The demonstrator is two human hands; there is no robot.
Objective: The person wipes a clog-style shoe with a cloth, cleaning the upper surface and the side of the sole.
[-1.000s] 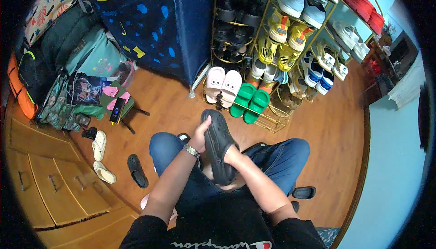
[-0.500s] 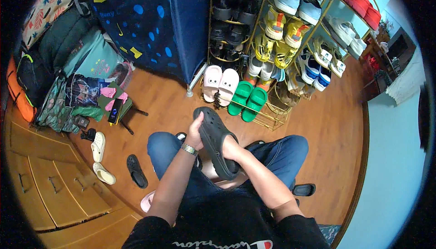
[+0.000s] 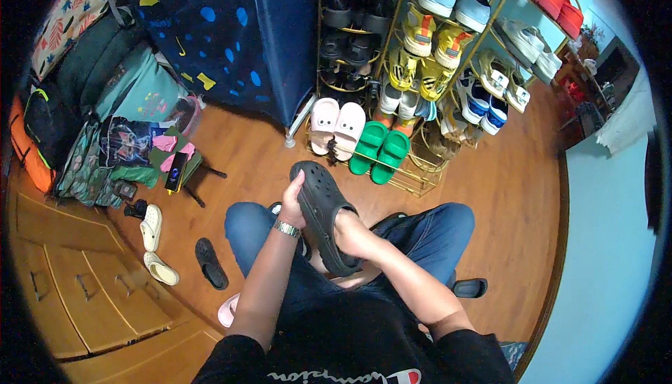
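A black clog with holes in its toe is held slanted above my lap, toe pointing up and away. My left hand, a metal watch on its wrist, grips the clog's side near the toe, thumb over the upper. Into the foot opening goes my right hand; its fingers are hidden inside the shoe. A black clog lies on the floor to the left of my knee, close to a pair of cream clogs. Another dark shoe rests beside my right leg.
Ahead stands a gold wire shoe rack with pink slides, green slides and several sneakers. Wooden drawers are at the left. A small stool holds a phone. A pale blue wall is on the right.
My right hand has shifted slightly within the clog's opening, its wrist bending more. The clog and my left hand have moved a little up and left.
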